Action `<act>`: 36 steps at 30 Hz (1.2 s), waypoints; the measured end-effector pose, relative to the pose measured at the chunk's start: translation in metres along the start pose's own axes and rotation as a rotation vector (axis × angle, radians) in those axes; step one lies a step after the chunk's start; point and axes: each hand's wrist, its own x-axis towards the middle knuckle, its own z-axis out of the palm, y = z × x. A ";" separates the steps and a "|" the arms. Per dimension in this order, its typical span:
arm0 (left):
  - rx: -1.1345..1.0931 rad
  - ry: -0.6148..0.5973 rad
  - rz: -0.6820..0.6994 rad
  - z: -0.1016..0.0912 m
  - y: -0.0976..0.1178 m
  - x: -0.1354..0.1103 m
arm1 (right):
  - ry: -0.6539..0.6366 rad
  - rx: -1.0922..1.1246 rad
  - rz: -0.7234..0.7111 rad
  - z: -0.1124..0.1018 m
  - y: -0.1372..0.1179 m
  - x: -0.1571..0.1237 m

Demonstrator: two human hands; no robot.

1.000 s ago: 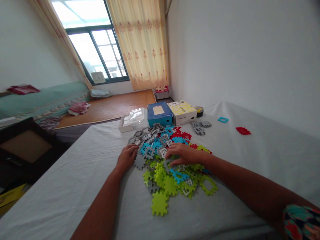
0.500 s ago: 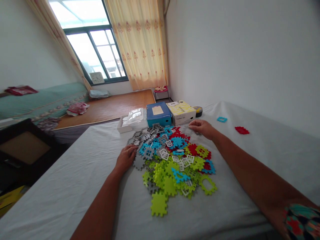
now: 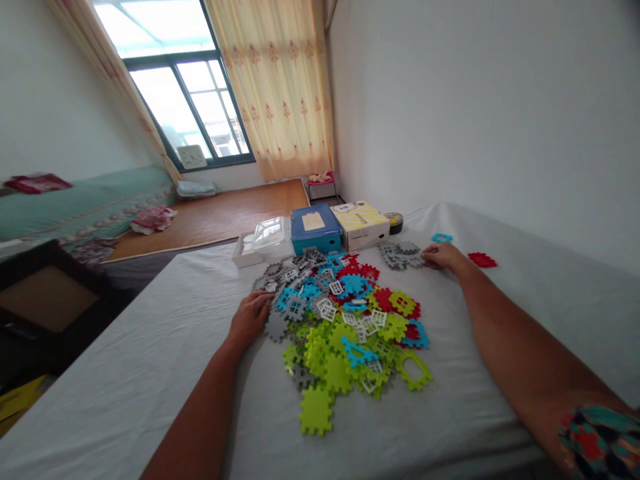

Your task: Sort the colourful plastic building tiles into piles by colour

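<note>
A heap of interlocking plastic tiles (image 3: 345, 320) in green, blue, red, grey and white lies on the white sheet (image 3: 150, 373). My left hand (image 3: 249, 319) rests flat at the heap's left edge, fingers loosely spread, touching a grey tile (image 3: 277, 327). My right hand (image 3: 440, 255) reaches far right to a small separate group of grey tiles (image 3: 399, 255). Its fingers are curled, with the tips pinched on a grey tile at the group's right edge. A lone blue tile (image 3: 442, 237) and a lone red tile (image 3: 483, 260) lie just beyond that hand.
At the sheet's far edge stand a blue box (image 3: 316, 228), a yellow-topped box (image 3: 361, 224), a clear plastic container (image 3: 273, 235) and a dark round tin (image 3: 395, 221). A white wall runs along the right. Beyond are a wooden platform, a window with curtains and a green bed.
My right hand left the middle of the heap and swept right and away, ending at the separate group of grey tiles. My left hand stayed in place.
</note>
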 end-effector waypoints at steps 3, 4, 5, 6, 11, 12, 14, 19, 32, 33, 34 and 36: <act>0.000 0.005 0.001 0.000 0.000 0.000 | 0.020 -0.376 -0.152 -0.003 -0.004 0.003; 0.001 0.006 0.001 0.000 0.000 0.000 | -0.004 -0.460 -0.189 -0.003 -0.005 0.004; 0.002 0.005 0.000 0.000 0.000 0.000 | -0.046 -0.513 -0.210 -0.004 -0.006 0.004; 0.004 0.002 0.001 0.000 0.000 0.000 | -0.093 -0.539 -0.223 -0.003 -0.006 0.004; 0.012 -0.010 -0.014 -0.001 0.002 0.000 | -0.104 -0.608 -0.258 0.011 -0.001 0.003; 0.011 -0.010 -0.016 -0.001 0.002 0.000 | -0.087 -0.626 -0.260 0.014 -0.001 0.003; 0.007 -0.013 -0.015 -0.001 0.002 0.000 | -0.049 -0.660 -0.267 0.017 -0.005 0.000; 0.000 -0.023 -0.006 -0.001 0.001 0.000 | 0.072 -0.660 -0.470 0.036 -0.042 -0.028; -0.013 -0.002 0.009 0.000 0.002 -0.001 | -0.388 -0.407 -1.374 0.154 -0.117 -0.168; -0.012 -0.001 0.009 0.000 0.002 -0.001 | -0.401 -0.423 -1.362 0.154 -0.117 -0.171; -0.011 -0.002 0.010 0.000 0.002 -0.001 | -0.408 -0.421 -1.350 0.154 -0.118 -0.172; -0.009 -0.007 0.009 -0.001 0.003 -0.001 | -0.412 -0.363 -1.325 0.151 -0.121 -0.173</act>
